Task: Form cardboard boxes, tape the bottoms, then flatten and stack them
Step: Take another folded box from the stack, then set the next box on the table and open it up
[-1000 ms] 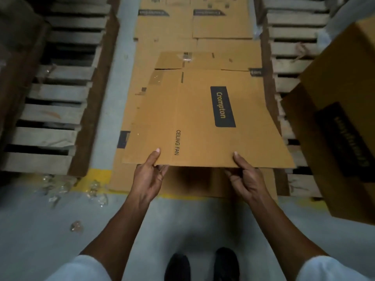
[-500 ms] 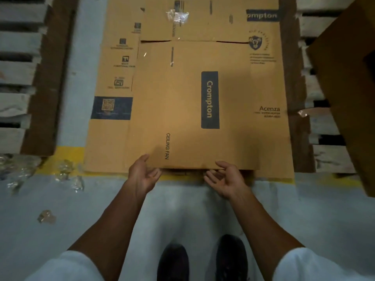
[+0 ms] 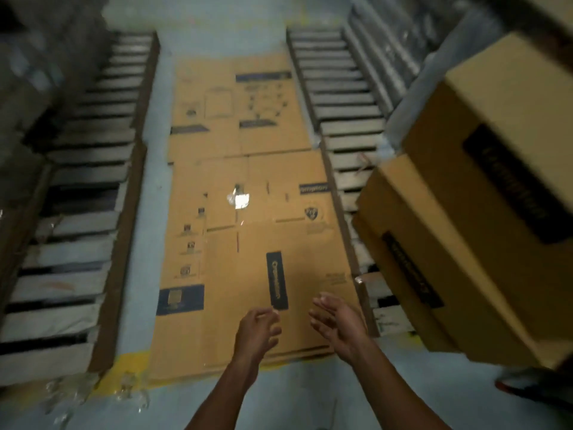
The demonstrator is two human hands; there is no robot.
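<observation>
A flattened brown cardboard box [image 3: 248,274] with a dark label lies on top of a pile of flat boxes [image 3: 183,305] on the floor, between two pallets. More flat boxes [image 3: 232,110] lie farther back. My left hand [image 3: 257,328] hovers above the near end of the top box, fingers loosely curled, holding nothing. My right hand [image 3: 336,321] is beside it, palm turned inward and fingers spread, also holding nothing. The frame is blurred by motion.
Wooden pallets flank the pile at left [image 3: 71,243] and right [image 3: 344,125]. Two formed cardboard boxes [image 3: 483,212] are stacked at the right, close to my right arm. Crumpled clear tape scraps [image 3: 71,395] litter the floor by a yellow line [image 3: 130,364].
Both hands have let go of the flattened box, which now rests on the pile. The hands have lifted off it and the view has tilted up.
</observation>
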